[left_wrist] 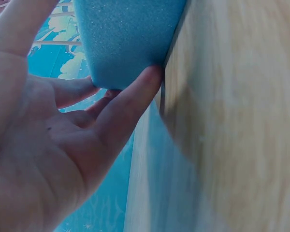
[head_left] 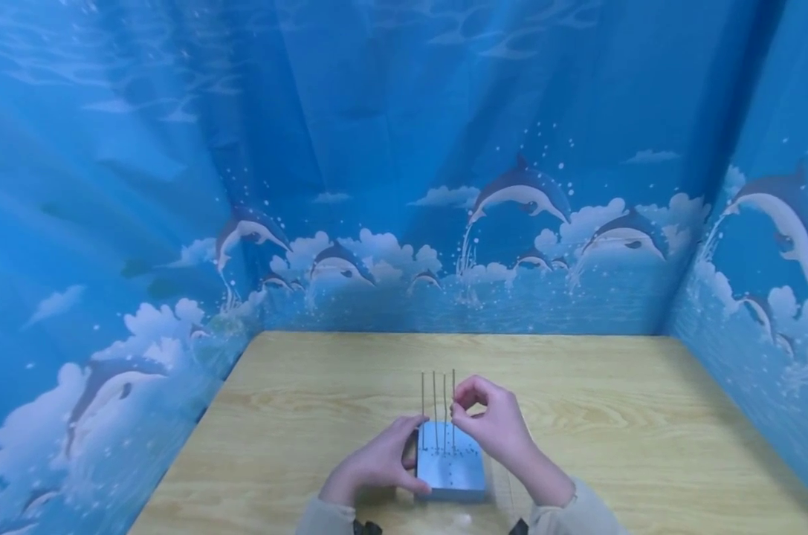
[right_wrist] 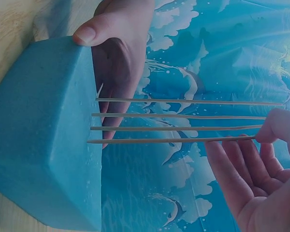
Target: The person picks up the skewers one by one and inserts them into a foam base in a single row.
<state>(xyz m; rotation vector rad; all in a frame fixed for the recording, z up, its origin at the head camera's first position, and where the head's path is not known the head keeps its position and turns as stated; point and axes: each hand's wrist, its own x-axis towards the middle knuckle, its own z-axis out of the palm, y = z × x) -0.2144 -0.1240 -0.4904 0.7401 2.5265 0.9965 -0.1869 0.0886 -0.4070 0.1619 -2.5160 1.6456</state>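
Note:
A blue foam block (head_left: 452, 475) lies on the table, its top dotted with small holes. Several thin wooden skewers (right_wrist: 193, 101) stand upright in it in a row. My left hand (head_left: 380, 459) holds the block by its left side, thumb at the near corner and fingers toward the back. In the left wrist view, the fingers of that hand (left_wrist: 63, 130) touch the foam near the tabletop. My right hand (head_left: 500, 423) pinches the rightmost skewer (right_wrist: 169, 140) well above the foam, between thumb and index finger. That skewer's lower tip meets the block's top.
The wood-grain table (head_left: 310, 386) extends around the block. Blue curtains (head_left: 390, 148) printed with dolphins and clouds enclose the back and both sides. A short pointed tip (right_wrist: 100, 90) shows near the row's far end in the right wrist view.

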